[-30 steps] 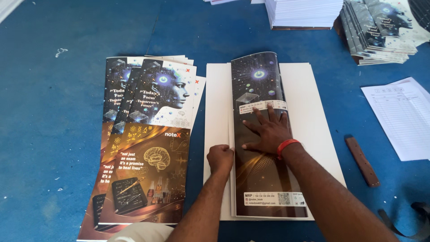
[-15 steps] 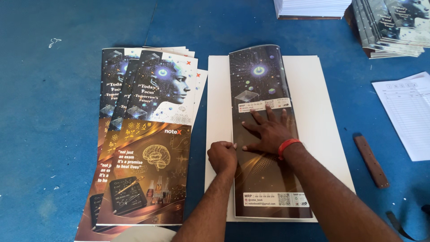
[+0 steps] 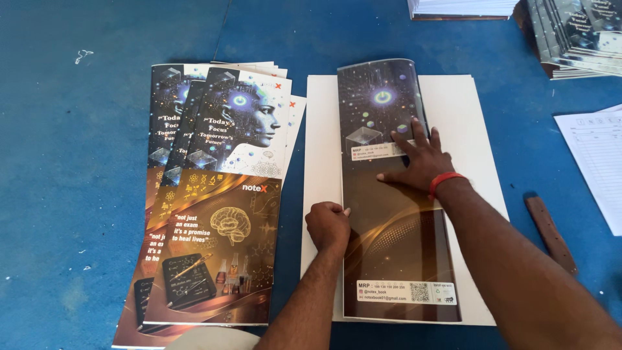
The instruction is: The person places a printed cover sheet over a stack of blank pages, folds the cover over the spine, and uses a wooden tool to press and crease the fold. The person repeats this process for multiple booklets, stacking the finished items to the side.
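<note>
Folded printed cover sheet (image 3: 395,194) lying lengthwise on a white board (image 3: 466,129), middle of the blue desk (image 3: 65,194). Right hand (image 3: 418,162) spread flat, fingers released and pressing the far half of the sheet; grasping nothing. Left hand (image 3: 328,225) clenched into a fist, knuckles bearing on the sheet's left folded edge, near half.

To crease well, by the look of it: keep the flat palm pinning the sheet so the two leaves stay aligned, run the fist along the fold in one steady stroke from middle toward each end, hold pressure even, avoid skewing the upper leaf over the lower.

Left of the board: fanned stack of unfolded cover sheets (image 3: 214,201), overlapping, printed side up. Far right corner: pile of finished dark booklets (image 3: 576,35); beside it, edge of a white paper stack (image 3: 460,8). Right edge: ruled form sheet (image 3: 599,155). Near right, just off the board: brown wooden stick (image 3: 551,233).

No containers visible; everything lying loose on the desk.
</note>
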